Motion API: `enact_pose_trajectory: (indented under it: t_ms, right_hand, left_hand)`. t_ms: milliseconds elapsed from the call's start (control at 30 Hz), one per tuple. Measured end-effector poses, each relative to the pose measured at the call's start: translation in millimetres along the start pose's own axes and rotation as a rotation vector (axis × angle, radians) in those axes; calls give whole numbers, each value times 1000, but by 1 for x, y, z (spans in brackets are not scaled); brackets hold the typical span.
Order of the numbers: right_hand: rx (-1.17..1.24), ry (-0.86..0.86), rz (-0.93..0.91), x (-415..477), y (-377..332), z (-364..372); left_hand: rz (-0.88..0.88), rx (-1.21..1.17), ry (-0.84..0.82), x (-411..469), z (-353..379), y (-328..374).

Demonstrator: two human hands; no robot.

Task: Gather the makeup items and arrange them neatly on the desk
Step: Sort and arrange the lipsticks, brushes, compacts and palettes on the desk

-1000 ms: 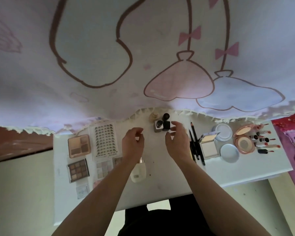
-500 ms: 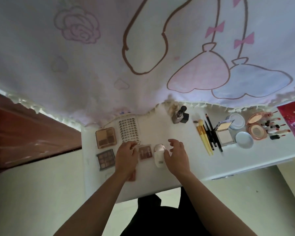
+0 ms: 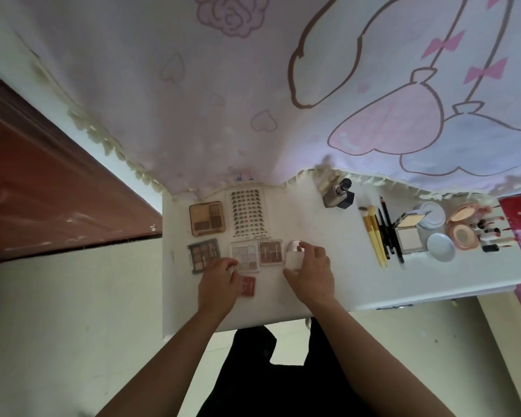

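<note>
On the white desk (image 3: 358,284) my right hand (image 3: 312,273) grips a small white bottle (image 3: 294,254), thumb at its near end and fingers over its top. My left hand (image 3: 220,282) has bent fingertips touching the near left corner of a pale eyeshadow palette (image 3: 245,255). A small red compact (image 3: 248,285) lies against its thumb side, partly hidden. A brown palette (image 3: 271,251) sits between the pale palette and the bottle. A grey-green palette (image 3: 203,254), a tan palette (image 3: 207,218) and a lash sheet (image 3: 247,215) lie to the left and behind.
Two bottles (image 3: 337,195) stand at the back by the curtain fringe (image 3: 373,179). To the right lie yellow brushes (image 3: 373,233), black pencils (image 3: 388,230), an open powder compact (image 3: 409,233), round compacts (image 3: 441,246) and lipsticks (image 3: 491,236). A red-brown door (image 3: 42,191) is at left.
Both hands came back from the bottles at the rear to the near left of the desk. The right hand closed on the white bottle; the left settled at the palettes.
</note>
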State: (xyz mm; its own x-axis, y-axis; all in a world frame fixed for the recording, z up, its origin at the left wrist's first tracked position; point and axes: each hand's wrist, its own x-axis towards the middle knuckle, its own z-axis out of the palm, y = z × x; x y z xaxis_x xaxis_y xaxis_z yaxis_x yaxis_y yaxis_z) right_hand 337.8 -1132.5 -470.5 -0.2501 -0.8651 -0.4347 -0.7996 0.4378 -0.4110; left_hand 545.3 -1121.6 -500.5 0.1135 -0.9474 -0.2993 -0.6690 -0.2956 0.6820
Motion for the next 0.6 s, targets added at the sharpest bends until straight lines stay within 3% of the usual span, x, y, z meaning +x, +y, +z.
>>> enact_pose_trajectory:
  t_ms: [233, 400, 533, 600]
  right_hand:
    - [283, -94, 192, 7, 10, -3]
    - [510, -179, 23, -1, 9, -35]
    - [741, -433, -72, -8, 10, -70]
    - [788, -538, -63, -8, 14, -87]
  left_hand:
    - [-77, 2, 18, -2, 1, 14]
    - [-120, -129, 32, 1, -2, 60]
    - [-113, -382, -103, -2, 2, 114]
    - [-83, -396, -130, -3, 7, 135]
